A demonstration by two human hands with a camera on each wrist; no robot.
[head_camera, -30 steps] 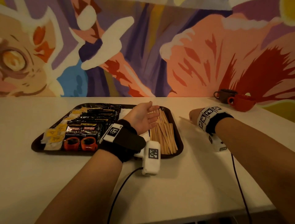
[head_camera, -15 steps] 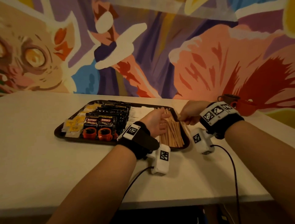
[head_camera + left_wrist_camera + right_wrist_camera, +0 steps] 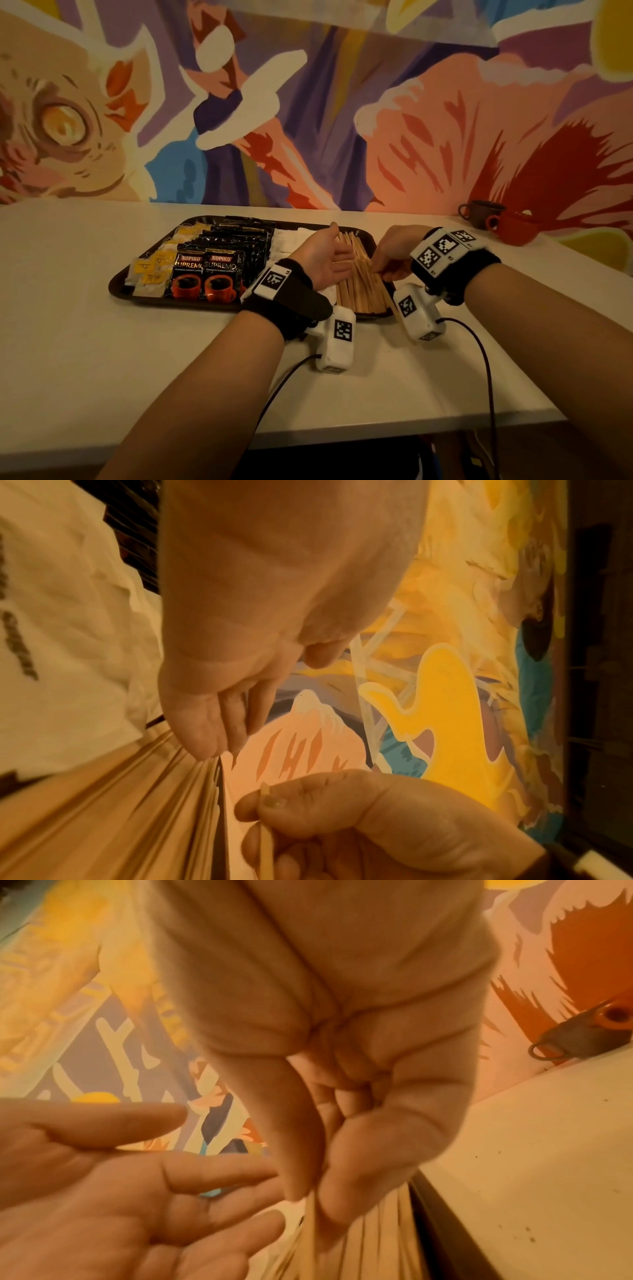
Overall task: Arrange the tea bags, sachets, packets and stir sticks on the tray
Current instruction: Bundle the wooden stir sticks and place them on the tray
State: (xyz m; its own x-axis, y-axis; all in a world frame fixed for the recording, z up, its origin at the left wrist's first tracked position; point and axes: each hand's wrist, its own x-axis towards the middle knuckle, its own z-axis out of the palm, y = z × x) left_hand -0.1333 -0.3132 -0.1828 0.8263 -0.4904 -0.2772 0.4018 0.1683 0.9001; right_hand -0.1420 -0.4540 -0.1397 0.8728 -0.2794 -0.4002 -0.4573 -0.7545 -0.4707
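A dark tray (image 3: 120, 291) holds yellow tea bags (image 3: 150, 274) at its left, black Kopiko coffee sachets (image 3: 205, 270) beside them, white packets (image 3: 291, 240) and a pile of wooden stir sticks (image 3: 359, 291) at its right. My left hand (image 3: 337, 250) stands on edge against the left side of the pile, fingers straight, palm facing right. My right hand (image 3: 380, 272) hovers over the right side of the pile. Its thumb and forefinger pinch a single stir stick (image 3: 267, 845), which also shows in the right wrist view (image 3: 313, 1213).
A brown cup (image 3: 479, 212) and a red cup (image 3: 513, 228) stand at the back right against the painted wall. The tray's right rim (image 3: 435, 1218) borders bare white table (image 3: 102, 359). Cables run from both wrist cameras off the front edge.
My right hand has come from the table right of the tray to the stick pile, holding one stick. My left hand stays beside the pile, palm open.
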